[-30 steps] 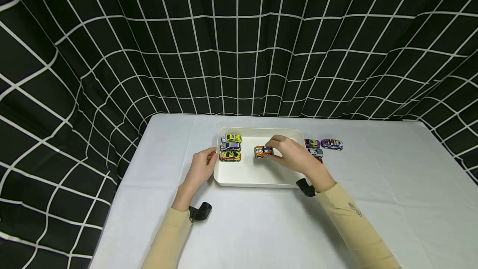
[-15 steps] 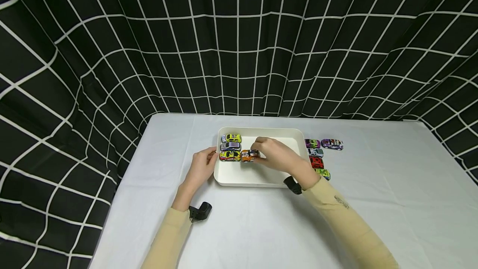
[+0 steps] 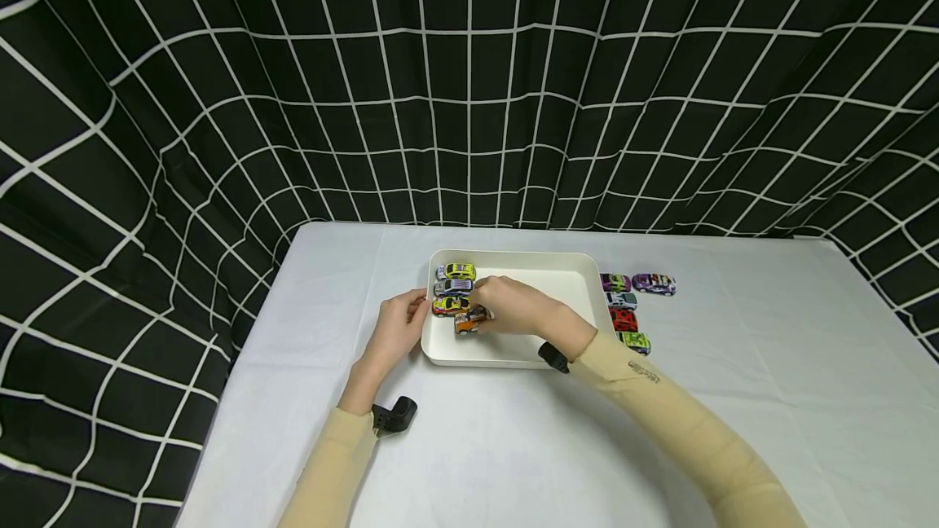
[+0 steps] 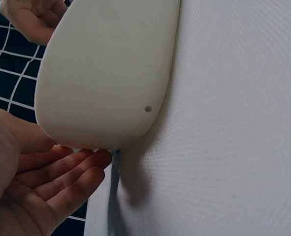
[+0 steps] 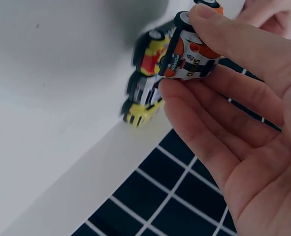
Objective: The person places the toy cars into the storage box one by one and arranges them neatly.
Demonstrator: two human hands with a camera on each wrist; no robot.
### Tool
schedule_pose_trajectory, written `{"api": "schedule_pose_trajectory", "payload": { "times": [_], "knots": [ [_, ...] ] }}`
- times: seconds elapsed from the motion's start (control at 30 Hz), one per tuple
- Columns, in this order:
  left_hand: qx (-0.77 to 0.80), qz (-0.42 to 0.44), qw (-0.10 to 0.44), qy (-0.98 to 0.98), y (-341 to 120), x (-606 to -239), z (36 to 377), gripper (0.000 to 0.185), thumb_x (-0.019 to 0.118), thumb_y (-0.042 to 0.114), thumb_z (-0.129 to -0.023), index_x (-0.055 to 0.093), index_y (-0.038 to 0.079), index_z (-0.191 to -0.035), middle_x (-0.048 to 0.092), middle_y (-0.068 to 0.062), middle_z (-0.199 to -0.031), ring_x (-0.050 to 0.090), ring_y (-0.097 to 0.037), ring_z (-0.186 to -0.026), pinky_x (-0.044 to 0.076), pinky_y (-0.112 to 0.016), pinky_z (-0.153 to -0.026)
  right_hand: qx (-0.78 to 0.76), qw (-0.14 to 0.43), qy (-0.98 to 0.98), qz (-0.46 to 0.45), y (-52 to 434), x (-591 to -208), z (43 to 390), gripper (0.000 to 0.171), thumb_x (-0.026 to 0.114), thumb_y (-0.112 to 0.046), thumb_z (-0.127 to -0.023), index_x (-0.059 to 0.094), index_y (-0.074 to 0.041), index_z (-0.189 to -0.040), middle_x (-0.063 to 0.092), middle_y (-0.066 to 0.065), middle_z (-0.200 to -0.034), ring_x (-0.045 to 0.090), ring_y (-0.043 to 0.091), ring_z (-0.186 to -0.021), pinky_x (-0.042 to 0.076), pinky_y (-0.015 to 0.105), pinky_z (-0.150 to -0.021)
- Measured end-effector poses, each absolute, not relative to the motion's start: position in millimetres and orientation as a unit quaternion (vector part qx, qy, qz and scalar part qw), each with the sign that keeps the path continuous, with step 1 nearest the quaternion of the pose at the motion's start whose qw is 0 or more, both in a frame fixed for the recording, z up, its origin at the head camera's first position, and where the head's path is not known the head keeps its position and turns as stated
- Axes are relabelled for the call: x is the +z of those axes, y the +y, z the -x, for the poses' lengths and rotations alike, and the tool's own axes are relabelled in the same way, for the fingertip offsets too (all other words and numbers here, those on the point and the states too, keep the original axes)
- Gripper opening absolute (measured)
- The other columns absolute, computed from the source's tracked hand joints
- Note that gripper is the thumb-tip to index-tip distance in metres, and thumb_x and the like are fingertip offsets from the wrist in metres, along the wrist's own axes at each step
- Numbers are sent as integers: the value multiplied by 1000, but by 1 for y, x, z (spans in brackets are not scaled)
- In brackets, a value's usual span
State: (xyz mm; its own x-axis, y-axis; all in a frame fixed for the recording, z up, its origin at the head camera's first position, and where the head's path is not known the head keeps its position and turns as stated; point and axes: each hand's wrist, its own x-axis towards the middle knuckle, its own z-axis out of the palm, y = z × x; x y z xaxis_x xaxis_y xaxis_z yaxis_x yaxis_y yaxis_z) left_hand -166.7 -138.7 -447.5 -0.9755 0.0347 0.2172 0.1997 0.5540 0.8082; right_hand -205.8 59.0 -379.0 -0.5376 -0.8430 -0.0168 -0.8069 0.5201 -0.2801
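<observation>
the right hand (image 3: 506, 305) pinches an orange toy car (image 3: 469, 321) low inside the white tray (image 3: 513, 353), just in front of 3 parked cars (image 3: 454, 289); the left hand (image 3: 399, 324), fingers relaxed, steadies the tray's left wall. judged: placing step; next, set it down aligned beside that row.

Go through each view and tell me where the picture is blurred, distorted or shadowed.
Head view: sharp, evenly lit, but the wide lens bows the grid backdrop. Left wrist view: the white tray is in focus and casts a soft shadow on the tablecloth. Right wrist view: the orange car pinched by the right hand is fairly clear, while the row of cars behind it is smeared.
</observation>
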Motion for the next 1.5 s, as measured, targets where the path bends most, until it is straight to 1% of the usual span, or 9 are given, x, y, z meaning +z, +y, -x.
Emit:
{"api": "schedule_pose_trajectory", "payload": {
  "times": [0.17,0.37,0.5,0.63,0.77,0.97,1.23,1.5],
  "knots": [
    [-469,76,89,-875,-139,-448,166,25,55,1,-91,59,-14,-111,66,-23,-92,66,-28,-82,56,-30,-69,-104,101,868,475,47,-382,207,21,81,-12,-70,65,-1,-81,61,2,-74,48,10,-62,46,23,-58],
    [-470,77,92,-874,-139,-448,167,25,56,0,-90,59,-14,-111,66,-23,-92,66,-28,-82,56,-31,-70,-82,109,873,469,35,-385,207,23,81,-13,-71,65,-1,-82,58,1,-71,47,10,-61,46,24,-58],
    [-470,76,90,-875,-139,-446,166,25,56,1,-90,60,-13,-111,67,-22,-92,66,-27,-81,56,-31,-70,-61,104,875,470,29,-387,207,23,81,-16,-71,66,-2,-83,61,3,-74,52,12,-67,49,25,-62],
    [-467,75,89,-876,-139,-446,166,25,56,1,-90,60,-13,-111,67,-22,-92,66,-27,-82,56,-31,-70,-52,98,874,473,25,-389,207,25,81,-15,-71,67,-2,-87,63,4,-79,56,13,-71,50,26,-65],
    [-467,75,89,-876,-139,-447,166,25,56,0,-90,59,-14,-111,66,-23,-92,66,-28,-82,56,-31,-70,-47,93,876,472,22,-390,207,24,81,-15,-71,67,-3,-85,63,3,-78,55,12,-69,50,25,-64],
    [-469,78,90,-875,-140,-447,166,25,55,0,-91,59,-14,-111,66,-23,-92,66,-28,-81,56,-32,-69,-37,83,876,474,17,-392,207,24,81,-17,-71,65,-3,-84,63,3,-78,55,14,-71,50,27,-66],
    [-466,78,98,-876,-140,-448,166,25,56,0,-90,60,-14,-110,66,-23,-92,66,-28,-81,56,-33,-70,-25,86,881,464,15,-393,205,26,81,-20,-72,65,-3,-84,62,4,-84,55,15,-75,50,30,-70],
    [-465,78,97,-876,-140,-448,167,24,55,0,-90,60,-14,-110,66,-23,-92,66,-28,-81,56,-33,-70,5,78,880,468,14,-394,204,30,80,-23,-72,65,-4,-91,63,6,-92,59,18,-84,52,30,-76]
  ]
}}
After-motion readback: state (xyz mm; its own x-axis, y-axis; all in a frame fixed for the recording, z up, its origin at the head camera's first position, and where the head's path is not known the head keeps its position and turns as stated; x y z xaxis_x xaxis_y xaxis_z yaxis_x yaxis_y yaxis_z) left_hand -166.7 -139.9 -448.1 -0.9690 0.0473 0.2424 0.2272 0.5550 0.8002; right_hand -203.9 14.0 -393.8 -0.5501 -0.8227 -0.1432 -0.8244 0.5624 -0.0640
